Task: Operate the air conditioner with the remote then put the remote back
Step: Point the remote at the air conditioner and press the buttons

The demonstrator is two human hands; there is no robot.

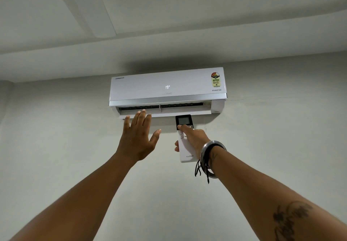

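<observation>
The white air conditioner [167, 88] hung high on the grey wall [281, 128], and its little lit number said 19. The flap [165, 113] at the bottom was open. The right hand [195, 139] was wrapped around the white remote [185, 143], with the thumb [185, 129] pushed down on a button just under the remote's small dark screen. The remote pointed up at the air conditioner. Bangles [210, 158] sat on that wrist. The left hand [138, 137] held nothing. It was open wide, fingers spread, reaching up near the flap as if to feel the air.

Things could still go wrong. The thumb covered some buttons, so it might press the wrong one and change the number too far or turn the air off. The remote was held only at its sides, high up, so it might slip and fall a long way down. The left fingers were close to the flap and might bump it. The place where the remote goes back was not in sight
</observation>
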